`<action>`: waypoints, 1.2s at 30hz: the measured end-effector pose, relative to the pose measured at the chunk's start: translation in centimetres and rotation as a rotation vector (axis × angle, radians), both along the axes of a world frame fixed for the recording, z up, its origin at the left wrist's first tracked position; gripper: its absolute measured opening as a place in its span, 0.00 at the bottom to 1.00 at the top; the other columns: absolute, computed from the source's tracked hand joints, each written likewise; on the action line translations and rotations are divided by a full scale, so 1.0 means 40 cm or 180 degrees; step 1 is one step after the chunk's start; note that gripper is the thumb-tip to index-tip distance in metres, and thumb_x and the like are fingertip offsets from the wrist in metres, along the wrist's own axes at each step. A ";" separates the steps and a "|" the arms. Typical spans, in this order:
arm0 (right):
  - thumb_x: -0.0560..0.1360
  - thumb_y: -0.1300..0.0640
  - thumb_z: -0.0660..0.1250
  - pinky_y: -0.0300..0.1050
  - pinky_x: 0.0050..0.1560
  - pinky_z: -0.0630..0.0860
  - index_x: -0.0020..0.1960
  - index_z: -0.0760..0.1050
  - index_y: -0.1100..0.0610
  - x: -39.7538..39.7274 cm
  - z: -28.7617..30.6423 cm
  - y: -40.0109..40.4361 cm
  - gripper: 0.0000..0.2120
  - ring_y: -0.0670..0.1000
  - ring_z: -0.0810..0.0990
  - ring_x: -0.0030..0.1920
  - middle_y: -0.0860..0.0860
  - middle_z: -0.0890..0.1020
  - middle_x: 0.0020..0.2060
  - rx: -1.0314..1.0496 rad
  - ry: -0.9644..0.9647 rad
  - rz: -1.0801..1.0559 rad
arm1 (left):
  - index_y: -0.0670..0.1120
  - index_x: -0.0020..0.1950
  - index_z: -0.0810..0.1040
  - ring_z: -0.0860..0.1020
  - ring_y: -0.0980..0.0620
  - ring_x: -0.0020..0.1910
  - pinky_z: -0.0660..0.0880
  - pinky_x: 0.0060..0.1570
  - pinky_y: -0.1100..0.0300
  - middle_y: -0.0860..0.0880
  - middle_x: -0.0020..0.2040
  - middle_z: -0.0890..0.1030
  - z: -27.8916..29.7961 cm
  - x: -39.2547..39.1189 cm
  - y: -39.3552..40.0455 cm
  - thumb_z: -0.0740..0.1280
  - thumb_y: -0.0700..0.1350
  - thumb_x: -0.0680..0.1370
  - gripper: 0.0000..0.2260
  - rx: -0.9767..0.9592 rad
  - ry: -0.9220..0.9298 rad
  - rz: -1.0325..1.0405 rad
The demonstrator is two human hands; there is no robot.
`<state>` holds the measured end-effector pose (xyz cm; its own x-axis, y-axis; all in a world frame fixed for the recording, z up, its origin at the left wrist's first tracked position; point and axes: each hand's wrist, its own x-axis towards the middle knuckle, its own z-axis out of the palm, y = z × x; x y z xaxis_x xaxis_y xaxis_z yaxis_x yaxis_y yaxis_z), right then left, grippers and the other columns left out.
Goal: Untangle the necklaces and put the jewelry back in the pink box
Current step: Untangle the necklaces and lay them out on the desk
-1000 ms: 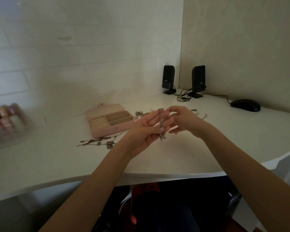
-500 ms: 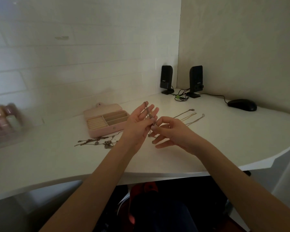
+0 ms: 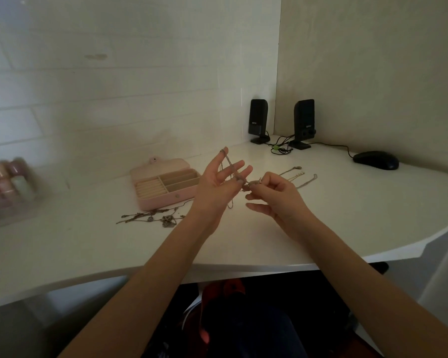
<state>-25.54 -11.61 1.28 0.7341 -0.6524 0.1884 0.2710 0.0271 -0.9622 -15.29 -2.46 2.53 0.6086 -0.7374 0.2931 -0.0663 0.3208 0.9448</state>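
Note:
My left hand (image 3: 217,187) is raised above the desk with its fingers spread. A thin silver necklace (image 3: 230,166) is hooked over one raised fingertip and runs taut down to a lower, bent digit that holds it. A loose end dangles below that hand. My right hand (image 3: 274,195) pinches the same chain at a small knot or pendant right beside the left hand. The pink box (image 3: 163,200) lies open to the left, its compartments showing. A tangle of necklaces (image 3: 153,218) lies in front of the box. More chains (image 3: 299,175) lie behind my right hand.
Two black speakers (image 3: 304,122) with cables stand in the back corner. A black mouse (image 3: 375,160) sits at the right. A clear tray of small bottles (image 3: 5,184) is at the far left. The white desk's curved front edge (image 3: 217,270) runs below my forearms.
My left hand opened out from curled to spread fingers and rose slightly. My right hand moved from beside it down to the chain's lower part, now pinching there.

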 end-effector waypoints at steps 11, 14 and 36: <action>0.74 0.63 0.67 0.37 0.33 0.79 0.38 0.73 0.58 -0.018 -0.006 -0.013 0.07 0.47 0.82 0.32 0.54 0.84 0.34 0.0511 -0.0315 0.0118 | 0.53 0.69 0.66 0.82 0.51 0.45 0.78 0.37 0.64 0.43 0.54 0.79 0.010 0.017 -0.001 0.60 0.27 0.76 0.28 -0.0376 0.0794 0.0014; 0.77 0.58 0.65 0.36 0.34 0.78 0.40 0.74 0.57 -0.019 -0.006 -0.025 0.07 0.45 0.82 0.35 0.51 0.83 0.36 0.0702 -0.0430 0.0114 | 0.50 0.67 0.69 0.80 0.55 0.34 0.73 0.25 0.66 0.43 0.47 0.81 0.018 0.023 0.006 0.56 0.27 0.76 0.26 -0.0380 0.1232 0.0018; 0.68 0.42 0.67 0.35 0.29 0.64 0.42 0.77 0.58 -0.029 0.071 -0.091 0.19 0.43 0.66 0.29 0.49 0.72 0.31 -0.1122 0.1331 0.0786 | 0.41 0.46 0.81 0.83 0.54 0.32 0.75 0.26 0.66 0.45 0.38 0.84 0.028 0.026 0.085 0.66 0.49 0.78 0.11 0.1813 -0.1290 0.0824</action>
<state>-26.71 -15.25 4.12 0.9145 -0.4037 0.0249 -0.1062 -0.2990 -0.9483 -14.25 0.96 3.65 0.7090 -0.6898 0.1468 -0.4517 -0.2843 0.8456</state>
